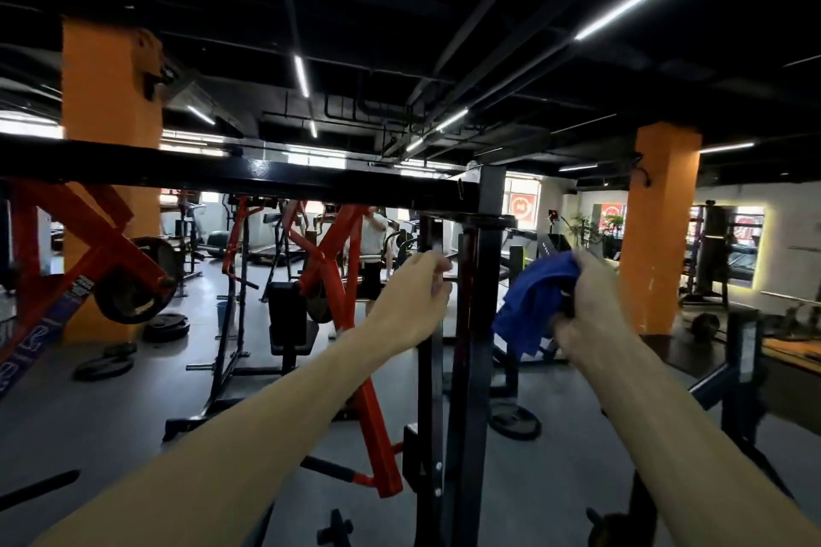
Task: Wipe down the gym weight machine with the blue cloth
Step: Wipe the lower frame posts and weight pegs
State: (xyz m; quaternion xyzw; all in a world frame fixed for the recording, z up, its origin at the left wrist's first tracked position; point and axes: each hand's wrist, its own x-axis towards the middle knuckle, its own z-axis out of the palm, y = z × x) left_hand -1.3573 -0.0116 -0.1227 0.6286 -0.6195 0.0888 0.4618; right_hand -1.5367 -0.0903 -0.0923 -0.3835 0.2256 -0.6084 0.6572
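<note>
**Cloth bunched in the right hand, beside the black upright**

Cloth (535, 306), blue and soft, hangs in loose folds from the right hand (586, 311), whose fingers are curled round its upper part. It sits just to the right of the black upright (482, 280) of the weight machine, near it, though whether it touches the steel cannot be told. It looks light and limp, so it should fold over a post easily; a bunched grip like this one suits rubbing, and spreading it flatter would probably cover more of each face.

Left hand (415, 293) reaches to the thinner post (433, 369) just left of the upright, fingers curled near it; whether they grip it is unclear because of blur.

Overhead runs the machine's glossy black crossbar (266, 173), hard painted metal that will likely wipe smoothly.

Around stands a dim gym: grey floor (133, 404), red plate-loaded machines (328, 262), loose weight plates (513, 417), orange pillars (657, 227), strip lights on a black ceiling, and another person (373, 249) far behind.
</note>
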